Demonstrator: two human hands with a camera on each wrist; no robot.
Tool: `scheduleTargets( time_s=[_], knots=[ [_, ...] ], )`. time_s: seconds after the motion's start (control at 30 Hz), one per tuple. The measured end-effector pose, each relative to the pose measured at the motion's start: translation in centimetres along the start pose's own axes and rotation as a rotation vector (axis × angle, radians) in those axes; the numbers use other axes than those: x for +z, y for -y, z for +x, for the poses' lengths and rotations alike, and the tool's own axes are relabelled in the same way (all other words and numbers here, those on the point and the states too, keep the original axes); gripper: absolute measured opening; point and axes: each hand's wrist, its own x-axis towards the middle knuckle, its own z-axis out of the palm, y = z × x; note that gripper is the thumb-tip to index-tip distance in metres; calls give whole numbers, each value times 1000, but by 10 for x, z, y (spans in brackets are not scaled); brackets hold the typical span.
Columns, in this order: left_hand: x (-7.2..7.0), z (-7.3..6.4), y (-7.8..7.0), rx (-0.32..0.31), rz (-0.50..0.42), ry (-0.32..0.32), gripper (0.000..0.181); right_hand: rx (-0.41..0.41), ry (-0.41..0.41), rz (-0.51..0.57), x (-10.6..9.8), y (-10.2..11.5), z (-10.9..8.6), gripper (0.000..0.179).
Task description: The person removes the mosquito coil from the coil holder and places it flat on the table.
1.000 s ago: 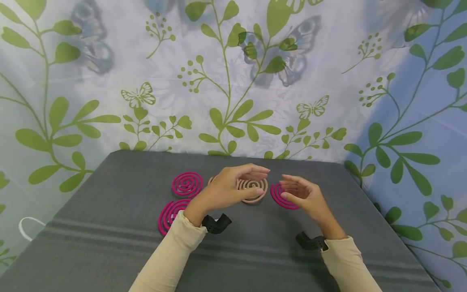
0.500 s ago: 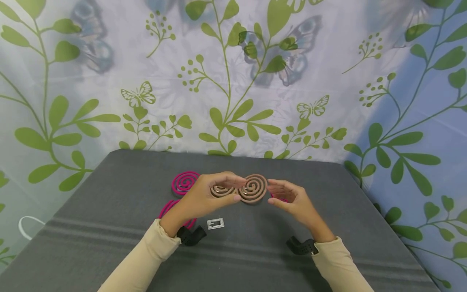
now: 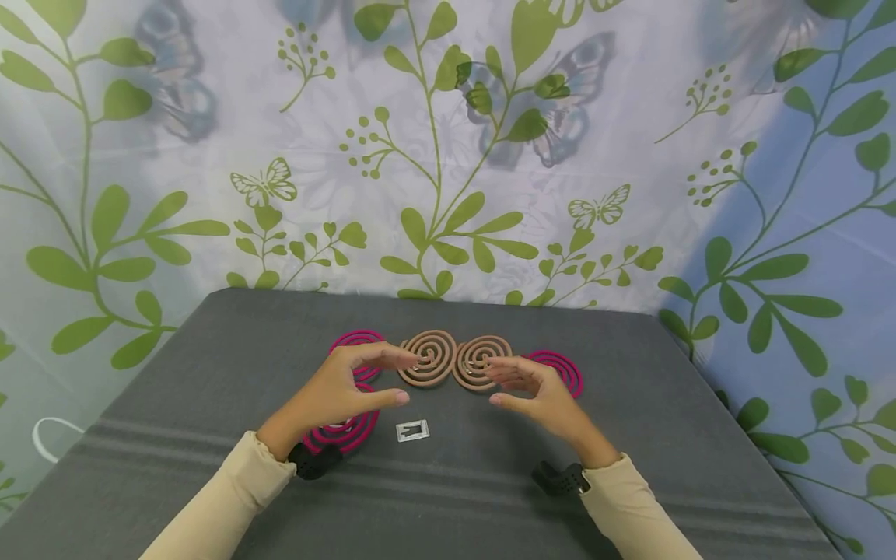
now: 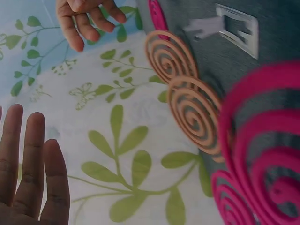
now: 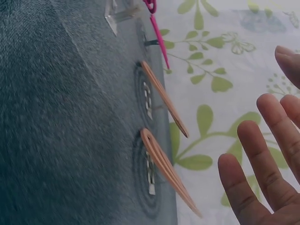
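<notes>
My left hand (image 3: 343, 385) hovers over two pink mosquito coils, the back-left one (image 3: 357, 335) and the front-left one (image 3: 376, 412), partly covering both. Its fingers are extended, the thumb apart, with nothing between them. To the right, my right hand (image 3: 535, 389) hangs in the air with loosely bent fingers, also holding nothing. Two tan mosquito coils, the left one (image 3: 429, 355) and the right one (image 3: 478, 386), stand side by side at the back. Behind my right hand is another pink coil (image 3: 575, 377), partly hidden. In the right wrist view, metal stands (image 5: 150, 173) show beneath the tan coils.
A flat metal coil stand (image 3: 402, 432) lies on the grey cloth-covered table (image 3: 448, 505), between the hands. A leaf-patterned curtain (image 3: 315, 210) rises behind the table and along its sides. A white loop (image 3: 43, 443) shows at the left edge.
Both hands have moved left, the left one farther and toward me. The tan coils and the metal stand have come into full view. The coils have not visibly moved.
</notes>
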Motion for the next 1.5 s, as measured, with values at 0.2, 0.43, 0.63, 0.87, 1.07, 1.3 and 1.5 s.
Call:
scheduleTargets(
  time_s=[0.2,0.43,0.63,0.87,1.07,1.3,1.5],
  knots=[
    [-13,-13,23,-86,-125,-13,39,8,26,22,12,-1,7,53],
    [-37,-25,45,-118,-221,39,41,10,47,33,26,-5,17,54],
    [-55,-35,58,-126,-243,42,41,21,71,42,39,-11,20,54],
    [-79,-51,71,-184,-305,58,44,39,90,60,56,-13,25,51],
    [-93,-58,82,-306,-360,173,45,28,101,85,70,-11,32,50],
    [-104,-62,91,-358,-350,206,51,40,107,80,80,-7,39,53],
    [-111,-63,97,-378,-360,234,57,35,127,80,87,-3,45,53]
  ],
)
